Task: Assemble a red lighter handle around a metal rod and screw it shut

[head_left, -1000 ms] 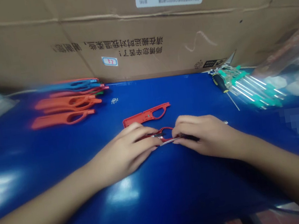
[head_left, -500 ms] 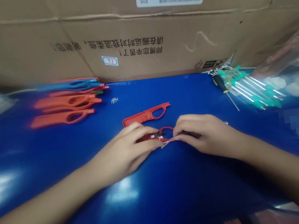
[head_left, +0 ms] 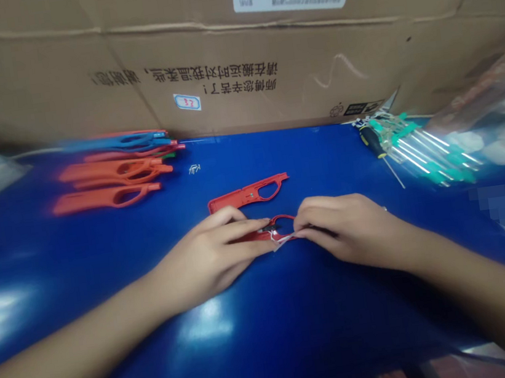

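My left hand is closed on a red lighter casing half, its fingers and thumb over the body end. A small black part with a bit of white thread or wire sits in that casing. My right hand pinches a thin pale tube or wire at the front of the casing, beside the trigger loop. Its fingers hide the casing's tip. Just behind both hands lies another red casing half, inner side up, with a small green speck in it.
Orange lighter casings and blue ones lie at the back left. Small metal bits sit near them. A black-and-yellow screwdriver and several metal rods with green parts are at the right. A cardboard box stands behind.
The small black part in the casing is now more covered by my left fingers, and the white thread or wire has shifted slightly. Both hands stay nearly in place.
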The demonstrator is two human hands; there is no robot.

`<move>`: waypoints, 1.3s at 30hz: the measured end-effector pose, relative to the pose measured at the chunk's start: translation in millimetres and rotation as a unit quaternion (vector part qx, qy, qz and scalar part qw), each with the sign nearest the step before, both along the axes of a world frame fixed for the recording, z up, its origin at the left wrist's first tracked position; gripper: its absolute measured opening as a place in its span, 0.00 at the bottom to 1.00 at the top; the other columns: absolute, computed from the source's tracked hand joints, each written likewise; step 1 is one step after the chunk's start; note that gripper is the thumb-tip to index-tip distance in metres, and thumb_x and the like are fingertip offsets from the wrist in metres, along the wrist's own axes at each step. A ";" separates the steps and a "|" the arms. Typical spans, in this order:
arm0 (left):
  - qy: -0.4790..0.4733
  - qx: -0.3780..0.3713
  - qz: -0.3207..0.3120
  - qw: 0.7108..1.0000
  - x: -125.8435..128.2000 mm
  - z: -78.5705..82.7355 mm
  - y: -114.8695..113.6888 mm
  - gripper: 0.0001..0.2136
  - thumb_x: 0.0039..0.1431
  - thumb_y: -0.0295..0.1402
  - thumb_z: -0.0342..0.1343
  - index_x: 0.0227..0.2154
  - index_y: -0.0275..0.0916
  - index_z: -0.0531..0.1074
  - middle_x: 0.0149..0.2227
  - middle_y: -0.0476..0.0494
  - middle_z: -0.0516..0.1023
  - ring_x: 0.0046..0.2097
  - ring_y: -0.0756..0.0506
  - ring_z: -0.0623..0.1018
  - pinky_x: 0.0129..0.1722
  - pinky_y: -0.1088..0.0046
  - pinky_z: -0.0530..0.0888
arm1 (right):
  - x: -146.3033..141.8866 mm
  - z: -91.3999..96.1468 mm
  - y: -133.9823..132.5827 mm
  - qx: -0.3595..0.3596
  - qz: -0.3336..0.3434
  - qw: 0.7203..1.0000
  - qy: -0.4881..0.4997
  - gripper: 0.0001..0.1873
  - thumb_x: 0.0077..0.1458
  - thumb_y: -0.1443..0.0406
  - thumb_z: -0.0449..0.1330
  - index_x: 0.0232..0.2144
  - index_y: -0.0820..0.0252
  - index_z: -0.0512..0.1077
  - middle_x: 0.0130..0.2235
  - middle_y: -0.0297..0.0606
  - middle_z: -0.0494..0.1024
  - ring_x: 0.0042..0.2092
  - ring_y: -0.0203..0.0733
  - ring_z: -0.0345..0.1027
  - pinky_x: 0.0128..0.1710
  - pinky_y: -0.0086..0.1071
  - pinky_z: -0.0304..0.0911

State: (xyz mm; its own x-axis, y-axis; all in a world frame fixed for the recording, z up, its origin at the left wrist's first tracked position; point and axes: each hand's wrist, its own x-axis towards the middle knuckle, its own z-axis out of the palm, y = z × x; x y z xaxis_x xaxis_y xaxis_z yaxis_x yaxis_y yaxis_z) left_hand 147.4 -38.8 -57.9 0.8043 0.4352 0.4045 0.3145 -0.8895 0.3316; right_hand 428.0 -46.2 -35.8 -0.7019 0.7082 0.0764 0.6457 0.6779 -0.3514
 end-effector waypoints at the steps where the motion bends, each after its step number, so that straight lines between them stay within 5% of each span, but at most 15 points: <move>1: -0.001 0.000 0.000 1.000 0.4 0.2 0.2 0.15 0.67 0.28 0.56 0.54 0.45 0.76 0.57 0.41 0.78 0.50 0.42 0.75 0.51 0.61 0.77 | 0.2 0.0 -0.6 0.014 0.006 1.000 -0.020 0.11 0.70 0.62 0.51 0.41 0.56 0.73 0.41 0.36 0.79 0.39 0.37 0.72 0.34 0.31 0.58; 5: -0.004 0.003 -0.001 1.000 1.7 1.4 0.5 0.15 0.67 0.28 0.56 0.54 0.45 0.76 0.55 0.40 0.79 0.49 0.43 0.76 0.51 0.62 0.77 | -1.0 0.1 -1.8 0.038 0.013 0.998 -0.053 0.12 0.70 0.62 0.50 0.42 0.56 0.73 0.41 0.36 0.78 0.38 0.38 0.72 0.32 0.32 0.56; 12: 0.005 0.011 0.007 1.000 2.5 1.6 0.2 0.13 0.68 0.29 0.55 0.52 0.44 0.78 0.55 0.40 0.79 0.50 0.41 0.76 0.50 0.59 0.77 | -4.9 3.5 -0.4 -0.049 -0.061 0.996 0.034 0.04 0.64 0.65 0.59 0.35 0.55 0.73 0.37 0.31 0.78 0.35 0.34 0.68 0.32 0.29 0.56; 20: 0.036 -0.029 0.023 0.999 2.5 2.0 -1.4 0.16 0.69 0.29 0.53 0.55 0.47 0.76 0.56 0.41 0.77 0.52 0.41 0.75 0.52 0.59 0.75 | -0.7 10.7 -3.7 -0.056 0.000 0.998 0.042 0.07 0.64 0.67 0.56 0.39 0.56 0.74 0.39 0.35 0.77 0.37 0.36 0.69 0.36 0.30 0.60; 39: 0.035 -0.041 0.044 0.998 3.9 -0.2 -2.0 0.14 0.69 0.28 0.52 0.53 0.45 0.76 0.56 0.42 0.76 0.53 0.41 0.73 0.53 0.60 0.72 | 1.2 13.8 -5.9 -0.014 0.013 1.000 0.005 0.10 0.66 0.65 0.54 0.41 0.54 0.77 0.42 0.35 0.78 0.41 0.37 0.72 0.37 0.30 0.63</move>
